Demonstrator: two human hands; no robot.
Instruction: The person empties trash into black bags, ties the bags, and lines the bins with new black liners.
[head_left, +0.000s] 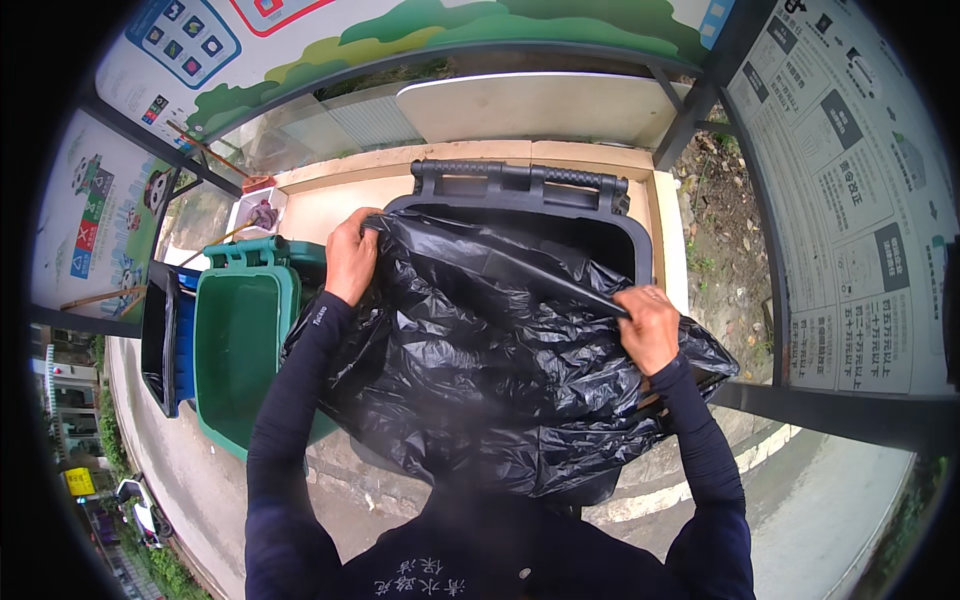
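A large black plastic bin liner (480, 352) spreads in front of me, creased and shiny. My left hand (351, 255) pinches its upper edge near the bin's left back corner. Farther right, my right hand (649, 327) grips the same edge, which runs taut and slanting between both hands. Under the liner stands a dark grey wheeled bin (637, 232). Its back rim and hinge bar (517, 180) show, along with a strip of its dark inside. The liner hides most of the bin's mouth and front.
Left of the bin stand a green wheeled bin (240, 352), its lid hanging, and a blue bin (184, 352) with a black liner. A white basin (259, 214) with a mop sits behind them. Printed panels (847, 202) and dark metal posts (686, 127) frame the shelter.
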